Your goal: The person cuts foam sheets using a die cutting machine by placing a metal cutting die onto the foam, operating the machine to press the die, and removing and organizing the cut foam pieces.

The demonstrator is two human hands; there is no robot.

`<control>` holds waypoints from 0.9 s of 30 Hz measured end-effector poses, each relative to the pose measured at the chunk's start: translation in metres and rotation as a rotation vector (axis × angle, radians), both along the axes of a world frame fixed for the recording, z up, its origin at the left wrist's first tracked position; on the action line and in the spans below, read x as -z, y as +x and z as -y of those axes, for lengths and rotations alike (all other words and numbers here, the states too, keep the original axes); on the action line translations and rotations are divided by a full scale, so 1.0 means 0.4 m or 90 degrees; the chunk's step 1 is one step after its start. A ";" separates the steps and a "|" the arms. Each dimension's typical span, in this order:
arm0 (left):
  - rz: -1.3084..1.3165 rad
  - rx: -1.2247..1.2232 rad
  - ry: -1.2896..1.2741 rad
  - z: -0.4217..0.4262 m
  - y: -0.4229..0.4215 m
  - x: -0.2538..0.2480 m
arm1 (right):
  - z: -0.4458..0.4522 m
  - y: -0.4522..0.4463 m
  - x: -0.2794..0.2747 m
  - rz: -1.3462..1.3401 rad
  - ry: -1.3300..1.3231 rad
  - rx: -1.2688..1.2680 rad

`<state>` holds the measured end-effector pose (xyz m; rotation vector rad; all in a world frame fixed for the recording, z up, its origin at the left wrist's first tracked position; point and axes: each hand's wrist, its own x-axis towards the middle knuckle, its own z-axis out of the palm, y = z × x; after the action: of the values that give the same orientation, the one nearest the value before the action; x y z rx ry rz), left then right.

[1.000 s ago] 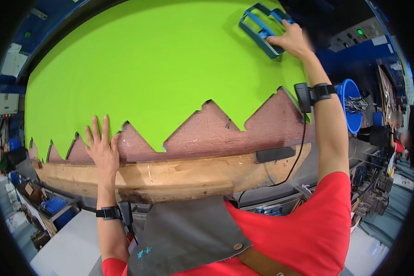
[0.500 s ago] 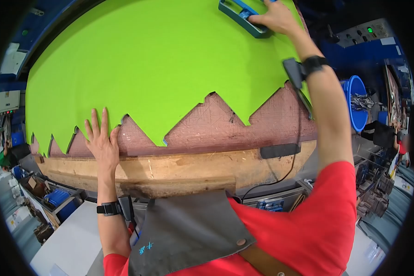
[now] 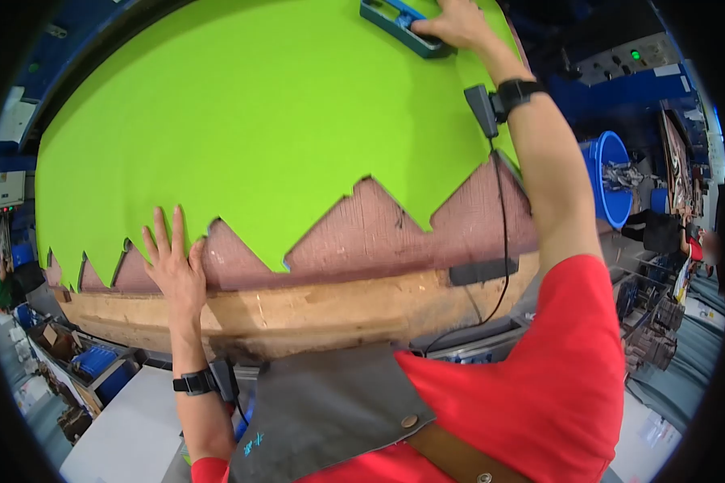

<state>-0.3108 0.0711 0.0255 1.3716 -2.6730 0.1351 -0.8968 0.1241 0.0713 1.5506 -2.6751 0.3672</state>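
Observation:
A bright green sheet (image 3: 258, 121) with a jagged near edge covers most of a worn reddish board (image 3: 354, 229). My left hand (image 3: 176, 270) lies flat with its fingers spread, across the sheet's near edge at the left. At the far right of the sheet, my right hand (image 3: 457, 24) grips a blue frame-like tool (image 3: 403, 28), its thumb on the rim. The tool's top runs out of view, and part of it is hidden by the hand.
A wooden ledge (image 3: 322, 310) runs along the board's near side, with a dark pad (image 3: 483, 271) at its right. A blue basket (image 3: 612, 179) holding scraps stands right. A cable hangs from my right wrist device. People are at both far sides.
My right hand and the blue tool have moved toward the far edge and a little left over the sheet. My left hand stays on the sheet's near edge.

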 end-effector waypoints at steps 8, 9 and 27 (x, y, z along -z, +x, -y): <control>0.081 -0.058 0.018 -0.013 -0.012 -0.009 | 0.069 -0.024 -0.034 -0.019 0.150 -0.004; 0.043 -0.034 0.025 -0.006 0.000 0.002 | 0.066 -0.028 -0.050 0.018 0.125 -0.043; 0.019 -0.080 0.047 -0.022 -0.027 -0.037 | 0.225 0.032 0.048 0.003 0.059 -0.118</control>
<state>-0.3217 0.0798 0.0402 1.5725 -2.6396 0.0706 -0.8839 0.0341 0.0521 1.8313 -2.5931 0.2551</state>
